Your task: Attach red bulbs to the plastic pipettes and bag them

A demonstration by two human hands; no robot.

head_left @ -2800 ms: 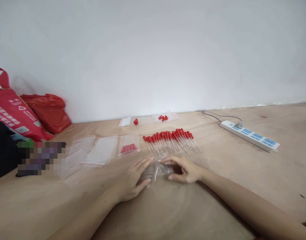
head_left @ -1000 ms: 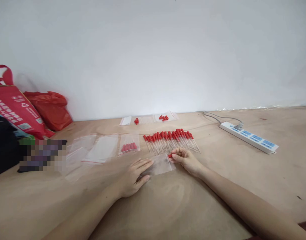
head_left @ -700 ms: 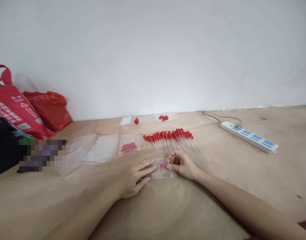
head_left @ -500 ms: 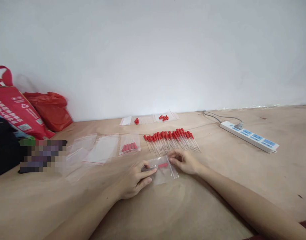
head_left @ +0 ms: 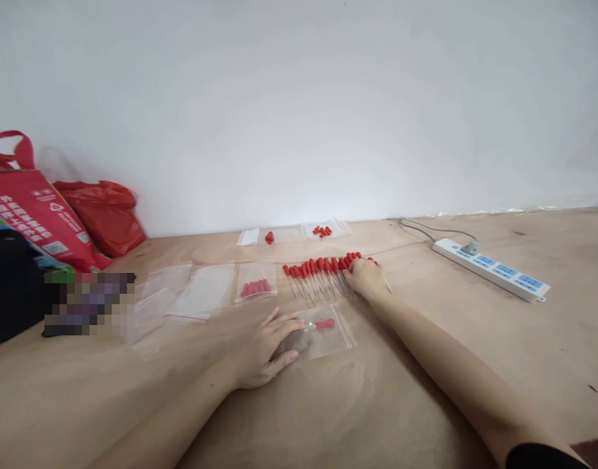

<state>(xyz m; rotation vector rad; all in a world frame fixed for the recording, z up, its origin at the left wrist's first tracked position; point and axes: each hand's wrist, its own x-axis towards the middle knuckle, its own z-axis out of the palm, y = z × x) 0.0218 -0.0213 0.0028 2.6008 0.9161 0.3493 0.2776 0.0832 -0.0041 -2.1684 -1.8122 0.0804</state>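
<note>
A clear zip bag (head_left: pixel 328 348) lies flat in front of me with a red-bulbed dropper (head_left: pixel 324 324) inside it. My left hand (head_left: pixel 274 345) rests on the bag's left part, fingers spread, fingertips by the dropper's clear stem. Farther back is a row of droppers (head_left: pixel 311 268), their red bulbs pointing away and thin clear tubes toward me. Over the right part of this row, my right hand (head_left: pixel 366 277) has its fingers curled down and closed around a dropper; the hand hides most of that one and its neighbours.
A zip bag with several red bulbs (head_left: pixel 256 287) and flat clear bags (head_left: pixel 201 293) lie to the left. Loose red bulbs (head_left: pixel 322 231) sit by the wall. A power strip (head_left: pixel 492 268) is at right; red bags (head_left: pixel 101 215) stand at far left.
My right hand has let go of the zip bag's right edge and moved back to the dropper row. My left hand stays on the bag, its fingers now more spread.
</note>
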